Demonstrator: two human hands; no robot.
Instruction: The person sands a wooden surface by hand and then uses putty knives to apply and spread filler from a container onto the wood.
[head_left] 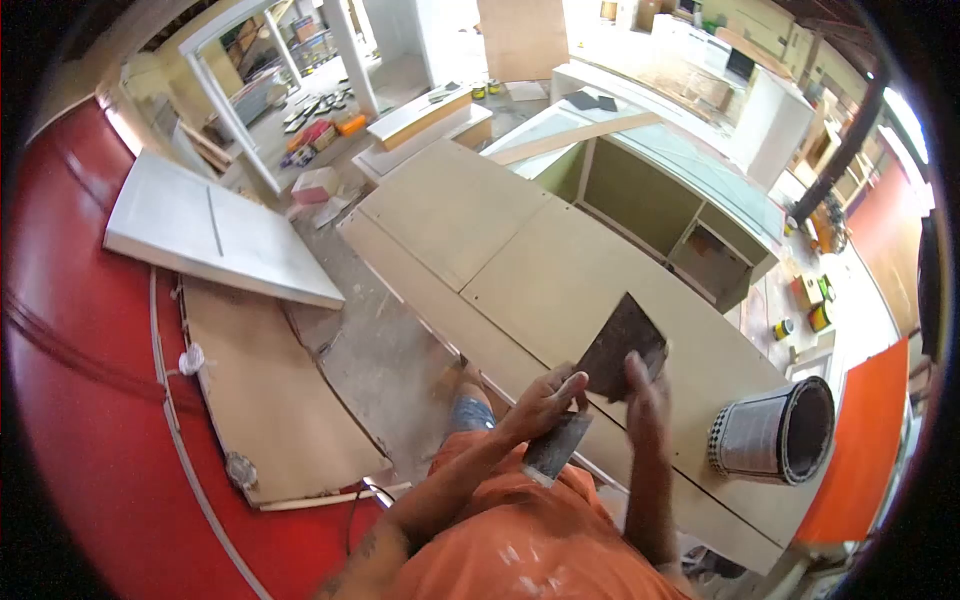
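My left hand (543, 402) is closed, with its thumb raised, around a small dark grey flat piece (558, 446) that hangs below the fingers in front of my orange shirt. Beside it, my right hand (648, 388) grips a larger dark brown rectangular sheet (618, 343) by its lower right part, thumb on its face. The sheet is tilted and overlaps the long beige panel (560, 270) in front of me. Motion blurs the right fingers slightly. A grey bucket (742, 437) with a checkered band stands on the panel to the right of my hands.
A white door-like panel (215, 230) leans against the red surface (70, 300) at left, above a brown board (265, 390). Beyond the beige panel is an open cabinet frame (640, 190) with a wooden strip (575, 140) across it. An orange panel (862, 450) stands at right.
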